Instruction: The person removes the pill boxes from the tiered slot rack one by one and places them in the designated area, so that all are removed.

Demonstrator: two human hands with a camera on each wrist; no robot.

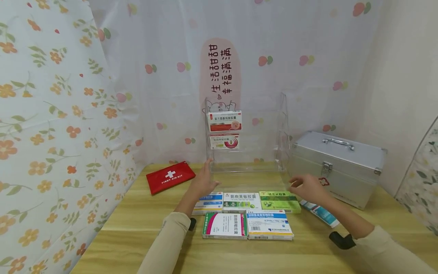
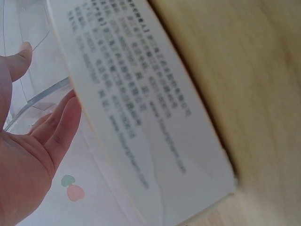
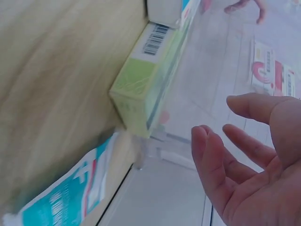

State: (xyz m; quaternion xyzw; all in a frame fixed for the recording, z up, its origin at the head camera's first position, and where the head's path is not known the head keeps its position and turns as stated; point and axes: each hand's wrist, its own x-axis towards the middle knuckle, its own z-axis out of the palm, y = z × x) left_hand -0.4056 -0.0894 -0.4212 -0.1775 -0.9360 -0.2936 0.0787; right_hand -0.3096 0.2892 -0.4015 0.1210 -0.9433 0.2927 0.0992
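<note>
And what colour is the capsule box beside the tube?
That capsule box is mostly green, clearest in the head view.

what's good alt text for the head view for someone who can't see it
A person's left hand and right hand, both empty, are near a clear rack holding two medicine boxes, with five more boxes on the wooden table. A red pouch lies left, a silver case right.
</note>
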